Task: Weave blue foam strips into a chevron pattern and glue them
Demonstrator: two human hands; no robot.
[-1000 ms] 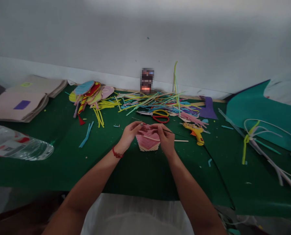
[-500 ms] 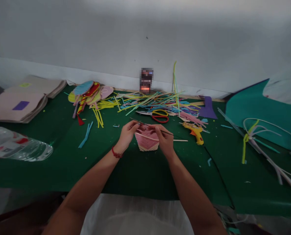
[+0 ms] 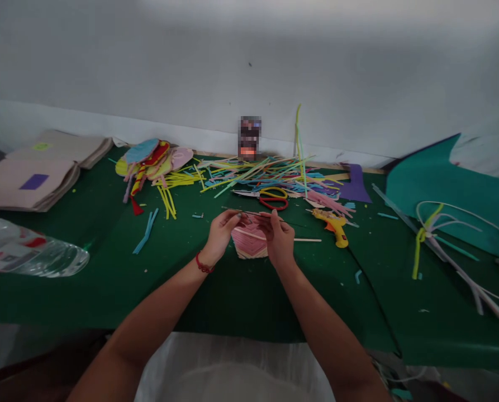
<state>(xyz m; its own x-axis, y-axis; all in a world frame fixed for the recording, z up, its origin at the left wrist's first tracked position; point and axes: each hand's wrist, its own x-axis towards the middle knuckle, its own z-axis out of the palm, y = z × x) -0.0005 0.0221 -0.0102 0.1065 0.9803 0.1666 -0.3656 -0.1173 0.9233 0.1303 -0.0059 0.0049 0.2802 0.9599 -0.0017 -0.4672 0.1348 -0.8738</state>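
Both hands are closed at the middle of the green table, over a pink V-striped piece with a pale lower edge. My left hand pinches the left part of a thin dark strand; a red bracelet circles that wrist. My right hand grips the same strand farther right, and its thin end sticks out past the fingers. What the strand is made of does not show. A pale stick reaches out to the right from behind my right hand. Fingers cover the upper part of the pink piece.
Scissors lie just beyond my hands, before a heap of coloured fuzzy stems. A yellow glue gun with a black cord is at right, near teal sheets. At left are a bottle and an open book.
The fingers of my right hand have shifted along the strand, with its thumb or forefinger now raised higher. My left hand stays nearly in place. The whole view has shifted slightly.
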